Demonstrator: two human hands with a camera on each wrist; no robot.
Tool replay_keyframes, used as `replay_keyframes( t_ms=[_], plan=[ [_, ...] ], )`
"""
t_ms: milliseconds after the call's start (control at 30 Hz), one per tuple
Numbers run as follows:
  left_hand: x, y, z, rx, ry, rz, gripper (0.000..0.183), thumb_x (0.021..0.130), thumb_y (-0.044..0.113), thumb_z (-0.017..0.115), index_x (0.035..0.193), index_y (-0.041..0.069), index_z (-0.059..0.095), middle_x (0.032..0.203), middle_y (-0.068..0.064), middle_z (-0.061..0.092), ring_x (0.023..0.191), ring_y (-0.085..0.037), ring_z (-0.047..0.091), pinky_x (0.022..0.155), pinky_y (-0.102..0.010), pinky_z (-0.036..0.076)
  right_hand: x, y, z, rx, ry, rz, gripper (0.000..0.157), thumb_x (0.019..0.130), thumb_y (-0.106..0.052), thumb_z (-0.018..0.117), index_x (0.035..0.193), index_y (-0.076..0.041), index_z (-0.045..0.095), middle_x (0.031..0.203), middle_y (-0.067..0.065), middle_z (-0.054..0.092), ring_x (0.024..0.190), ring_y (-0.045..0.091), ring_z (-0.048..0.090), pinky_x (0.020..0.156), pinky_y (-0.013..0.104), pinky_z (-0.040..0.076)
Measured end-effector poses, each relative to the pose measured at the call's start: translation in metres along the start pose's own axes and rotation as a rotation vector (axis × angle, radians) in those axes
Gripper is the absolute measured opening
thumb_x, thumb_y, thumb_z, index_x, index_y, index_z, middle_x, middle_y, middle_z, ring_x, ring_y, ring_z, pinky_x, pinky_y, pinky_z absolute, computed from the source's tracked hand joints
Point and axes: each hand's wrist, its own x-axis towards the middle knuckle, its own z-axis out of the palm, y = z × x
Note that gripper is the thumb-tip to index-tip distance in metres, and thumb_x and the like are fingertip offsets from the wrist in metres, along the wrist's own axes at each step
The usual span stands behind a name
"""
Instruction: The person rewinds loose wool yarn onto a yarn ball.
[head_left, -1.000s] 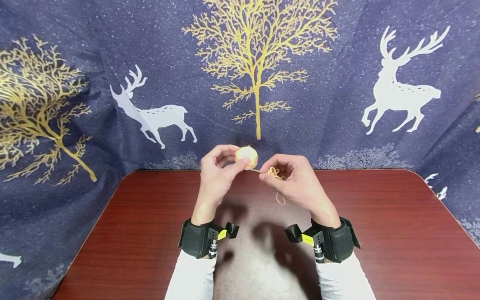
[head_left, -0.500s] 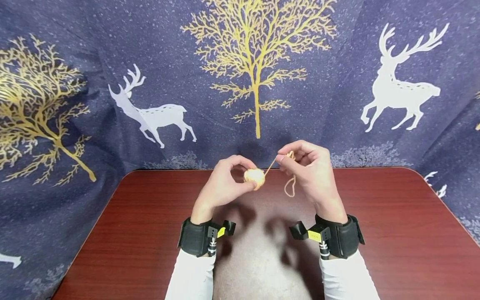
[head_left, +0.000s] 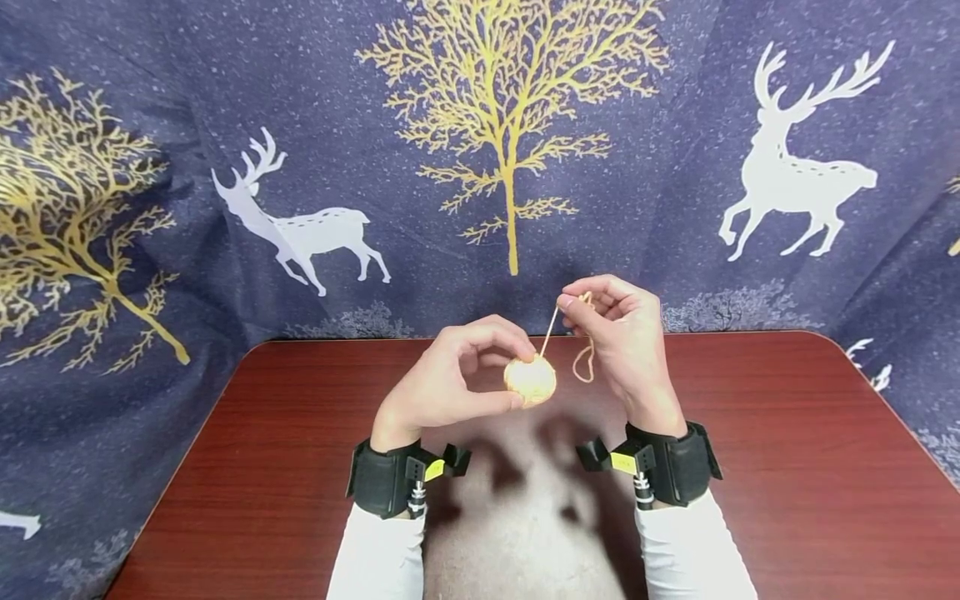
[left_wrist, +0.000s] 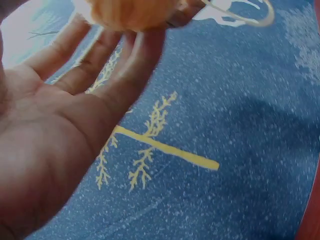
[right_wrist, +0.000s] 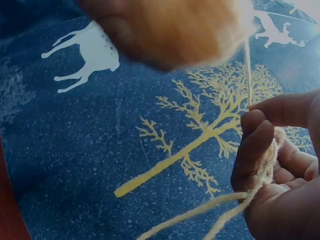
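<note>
A small pale-yellow ball of yarn (head_left: 531, 382) is held between the thumb and fingers of my left hand (head_left: 450, 379), above the table. From its top a taut strand of yarn (head_left: 550, 332) runs up to my right hand (head_left: 622, 333), whose thumb and forefinger pinch it. Loose yarn lies across the right palm, and a loop (head_left: 583, 367) hangs below it. In the left wrist view the ball (left_wrist: 132, 12) is cut off by the top edge. The right wrist view shows the pinched strand (right_wrist: 248, 75) and bunched yarn (right_wrist: 267, 160) in the palm.
Under both hands lies a reddish-brown wooden table (head_left: 300, 467), with a glossy patch and hand shadows in front. Behind it hangs a dark blue cloth (head_left: 450, 250) printed with white deer and golden trees. Each wrist wears a black strap with a camera (head_left: 386, 475).
My left hand has moved right and lower with the yarn ball. The right hand has gone up and right, drawing out a longer strand between the two.
</note>
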Motion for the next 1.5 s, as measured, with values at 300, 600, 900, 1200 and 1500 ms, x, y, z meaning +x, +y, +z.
replay_keyframes(
  t_ms=[300, 600, 900, 1200, 1500],
  plan=[
    [0.002, 0.007, 0.003, -0.279, 0.161, 0.155, 0.034, 0.079, -0.004, 0.080, 0.110, 0.002, 0.067, 0.115, -0.013, 0.062, 0.106, -0.024, 0.061, 0.091, -0.034, 0.056, -0.004, 0.004, 0.001, -0.231, -0.181, 0.113, 0.012, 0.090, -0.002, 0.074, 0.098, 0.006, 0.071, 0.073, 0.007, 0.067, 0.058, 0.014, 0.061, 0.046, 0.026, 0.052],
    [0.007, 0.007, 0.005, -0.398, 0.554, 0.185, 0.037, 0.078, -0.014, 0.062, 0.109, 0.006, 0.070, 0.108, -0.009, 0.069, 0.098, -0.019, 0.067, 0.082, -0.027, 0.059, -0.011, 0.001, 0.008, -0.364, -0.473, 0.135, 0.005, 0.090, -0.005, 0.074, 0.094, -0.003, 0.071, 0.073, 0.013, 0.064, 0.048, 0.018, 0.056, 0.040, 0.031, 0.049],
    [0.013, -0.002, 0.002, -0.239, 0.820, 0.061, 0.029, 0.080, -0.017, 0.069, 0.104, -0.001, 0.070, 0.100, -0.009, 0.070, 0.091, -0.018, 0.069, 0.080, -0.028, 0.059, -0.016, -0.008, 0.012, -0.395, -0.532, 0.105, 0.004, 0.089, -0.008, 0.075, 0.091, -0.006, 0.072, 0.076, 0.009, 0.064, 0.053, 0.014, 0.054, 0.042, 0.034, 0.051],
    [0.008, -0.012, -0.001, 0.323, 0.712, -0.041, 0.034, 0.078, -0.002, 0.082, 0.109, -0.003, 0.069, 0.109, -0.012, 0.067, 0.097, -0.021, 0.065, 0.084, -0.036, 0.061, -0.015, -0.010, 0.010, -0.371, -0.428, 0.045, 0.006, 0.089, -0.005, 0.075, 0.094, -0.007, 0.072, 0.072, 0.008, 0.060, 0.049, 0.015, 0.052, 0.040, 0.032, 0.051],
    [0.002, -0.015, -0.004, 0.526, 0.349, -0.125, 0.035, 0.070, -0.007, 0.082, 0.102, 0.001, 0.070, 0.103, -0.007, 0.064, 0.095, -0.017, 0.062, 0.086, -0.033, 0.059, -0.010, -0.010, 0.004, -0.254, -0.255, -0.007, 0.008, 0.087, 0.001, 0.074, 0.095, 0.002, 0.071, 0.074, 0.009, 0.066, 0.057, 0.011, 0.058, 0.043, 0.030, 0.051]
  ],
)
